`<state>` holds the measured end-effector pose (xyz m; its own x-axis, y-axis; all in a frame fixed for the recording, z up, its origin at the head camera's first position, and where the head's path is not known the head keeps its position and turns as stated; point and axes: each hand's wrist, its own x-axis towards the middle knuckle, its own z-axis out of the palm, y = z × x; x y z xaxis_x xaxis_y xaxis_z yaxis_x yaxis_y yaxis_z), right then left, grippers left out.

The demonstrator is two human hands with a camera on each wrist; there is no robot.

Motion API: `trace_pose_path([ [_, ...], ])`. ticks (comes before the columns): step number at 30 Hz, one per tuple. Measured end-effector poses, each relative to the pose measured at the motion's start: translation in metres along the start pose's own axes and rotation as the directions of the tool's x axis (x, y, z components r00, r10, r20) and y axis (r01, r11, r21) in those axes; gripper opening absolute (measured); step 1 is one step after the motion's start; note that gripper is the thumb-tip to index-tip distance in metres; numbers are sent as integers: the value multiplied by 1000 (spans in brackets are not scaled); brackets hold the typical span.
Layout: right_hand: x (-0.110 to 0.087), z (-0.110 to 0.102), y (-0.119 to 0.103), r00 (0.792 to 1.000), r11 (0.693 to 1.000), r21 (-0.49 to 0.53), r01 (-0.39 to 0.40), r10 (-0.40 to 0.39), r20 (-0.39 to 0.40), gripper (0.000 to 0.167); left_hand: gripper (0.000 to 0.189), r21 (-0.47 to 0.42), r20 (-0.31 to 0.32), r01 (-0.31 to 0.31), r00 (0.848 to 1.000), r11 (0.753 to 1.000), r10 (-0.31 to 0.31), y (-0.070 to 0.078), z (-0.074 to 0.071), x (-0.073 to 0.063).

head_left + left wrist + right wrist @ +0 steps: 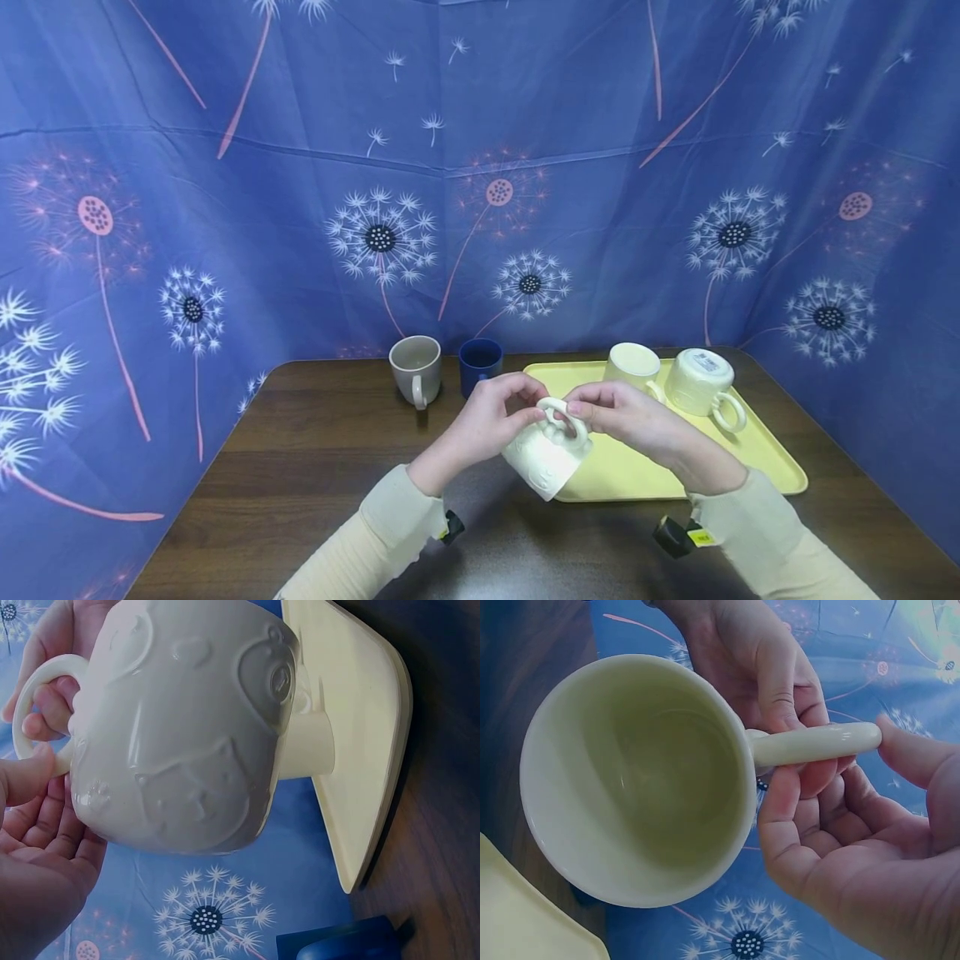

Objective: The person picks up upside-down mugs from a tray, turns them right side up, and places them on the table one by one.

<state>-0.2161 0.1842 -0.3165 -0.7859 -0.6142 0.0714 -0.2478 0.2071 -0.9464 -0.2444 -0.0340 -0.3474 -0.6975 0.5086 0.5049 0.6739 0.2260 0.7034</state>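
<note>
Mug (180, 735), interior (645, 780) only in right wrist view

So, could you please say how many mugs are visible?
5: a grey mug and a blue mug on the table, a white mug held by its handle between left hand and right hand, plus an upright mug and an inverted mug on the yellow tray.

Hanging cloth (285, 233): blue, dandelion-printed. Table (300, 467): brown wood, stood before it. Grey mug (405, 373) and dark-blue mug (474, 382): stood upright, side by side. Yellow tray (622, 471): bore cream mug (626, 367) and upturned mug (692, 387), base labelled.
</note>
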Motion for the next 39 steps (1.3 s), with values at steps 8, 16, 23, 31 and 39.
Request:
trace_pose_path([
  [8,-2,7,-1,989,994,-104,-21,6,-148,28,15,-10,-43,15,999,1000,-15,2,-2,-3],
  [16,-5,16,-3,949,986,-166,-21,-33,-314,27,14,1,-141,9,990,1000,-8,3,-4,-9],
  [23,-5,24,4,915,984,-166,65,-125,-383,26,15,14,-225,13,974,1000,-10,2,-4,-14],
  [31,-2,33,14,853,967,-201,155,-233,-467,28,16,16,-307,77,949,997,-68,4,0,-19],
  [39,0,41,22,772,930,-276,242,-357,-526,28,16,-17,-373,95,923,995,-94,11,6,-25],
])
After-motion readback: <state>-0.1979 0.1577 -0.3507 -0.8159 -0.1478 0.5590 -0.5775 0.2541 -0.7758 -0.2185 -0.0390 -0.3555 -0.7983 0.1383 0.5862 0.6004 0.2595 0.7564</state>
